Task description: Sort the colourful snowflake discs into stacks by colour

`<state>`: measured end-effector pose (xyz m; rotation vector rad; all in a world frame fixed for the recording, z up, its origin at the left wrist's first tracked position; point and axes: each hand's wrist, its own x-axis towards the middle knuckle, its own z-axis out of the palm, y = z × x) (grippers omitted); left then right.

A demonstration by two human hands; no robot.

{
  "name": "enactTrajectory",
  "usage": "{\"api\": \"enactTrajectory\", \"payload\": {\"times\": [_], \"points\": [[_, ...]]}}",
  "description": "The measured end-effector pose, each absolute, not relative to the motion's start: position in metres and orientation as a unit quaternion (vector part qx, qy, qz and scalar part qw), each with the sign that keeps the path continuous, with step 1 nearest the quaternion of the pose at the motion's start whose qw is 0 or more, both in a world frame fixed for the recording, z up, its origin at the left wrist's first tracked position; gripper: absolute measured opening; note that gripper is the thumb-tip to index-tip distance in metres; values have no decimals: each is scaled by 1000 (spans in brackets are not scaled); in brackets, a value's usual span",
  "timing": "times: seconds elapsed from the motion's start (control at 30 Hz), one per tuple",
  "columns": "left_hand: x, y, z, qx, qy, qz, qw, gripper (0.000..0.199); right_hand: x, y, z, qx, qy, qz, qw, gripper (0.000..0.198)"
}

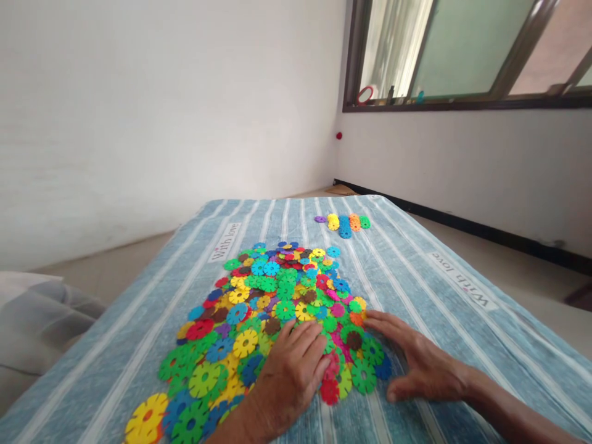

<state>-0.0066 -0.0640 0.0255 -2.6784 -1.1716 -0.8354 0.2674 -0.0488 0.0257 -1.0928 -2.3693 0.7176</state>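
A big heap of plastic snowflake discs (259,283), notched round the edge, spreads over the cloth in green, yellow, blue, red, pink, brown and other colours. My left hand (296,370) rests palm down on the near part of the heap, fingers lying over the discs; what is under the palm is hidden. At the right edge of the heap is my right hand (423,361), thumb and fingers apart, with nothing seen in it. Its fingertips reach an orange disc (357,318). Green and dark blue discs lie between its thumb and the heap.
Small sorted groups of discs lie towards the far end: purple (320,219), yellow (333,222), blue (345,226), orange (354,222) and green (365,222). A striped blue cloth (416,277) covers the table. White translucent material (41,327) stands at the left.
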Motion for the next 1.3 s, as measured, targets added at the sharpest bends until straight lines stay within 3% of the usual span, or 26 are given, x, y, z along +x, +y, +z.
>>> {"api": "enactTrajectory", "payload": {"times": [0.13,0.27,0.67,0.9,1.17,1.3], "points": [[-6,-65,28,-879,-383,-279,51,17,258,-57,9,-395,-880,173,198,81],[-6,-65,28,-881,-383,-273,47,17,244,-38,3,-374,-885,159,228,66],[-5,-68,27,-882,-381,-274,39,15,175,20,-7,-357,-809,188,426,26],[-6,-73,28,-906,-342,-248,6,14,164,17,-1,-377,-767,200,478,20],[-31,-56,46,-828,-400,-392,19,13,176,-15,16,-278,-848,118,436,20],[-58,-43,56,-769,-465,-438,25,14,163,-37,30,-172,-932,99,304,27]]}}
